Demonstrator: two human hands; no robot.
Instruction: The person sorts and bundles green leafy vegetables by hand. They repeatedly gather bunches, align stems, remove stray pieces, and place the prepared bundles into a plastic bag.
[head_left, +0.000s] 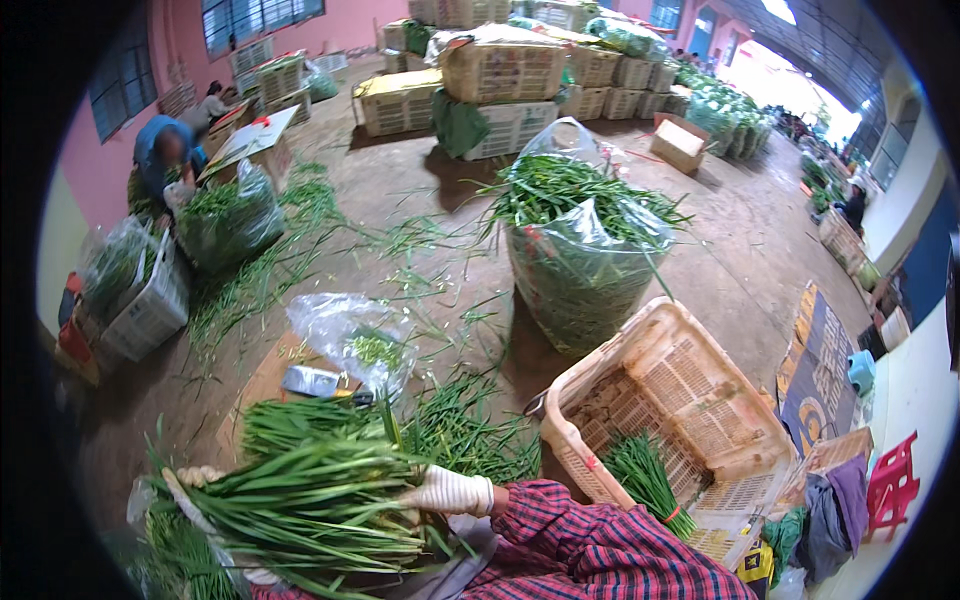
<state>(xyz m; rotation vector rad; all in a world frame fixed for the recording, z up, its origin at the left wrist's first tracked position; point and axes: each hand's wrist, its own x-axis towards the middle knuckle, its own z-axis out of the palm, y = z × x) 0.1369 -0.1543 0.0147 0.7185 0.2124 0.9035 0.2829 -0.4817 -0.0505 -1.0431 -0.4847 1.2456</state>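
Note:
A large loose bundle of long green leafy stalks, which look like garlic chives (322, 487), lies across my front with pale ends toward the right. My right hand (450, 491), in a white ribbed glove, grips those pale ends. Gloved fingers of my left hand (201, 475) show at the bundle's far left edge; leaves hide most of that hand, which appears to support the leafy side. More stalks (184, 551) lie in a plastic bag below left. Beyond the bundle, a board (251, 409) bears a small scale (311, 381) and a clear bag of trimmings (375, 349).
At right stands a stained plastic crate (600, 476) holding a banded bunch (649, 484). A full bag of greens (585, 277) stands ahead. Loose greens (472, 431) litter the floor. Stacked crates (502, 71) stand behind; another person (161, 161) works at left. A red stool (892, 484) is far right.

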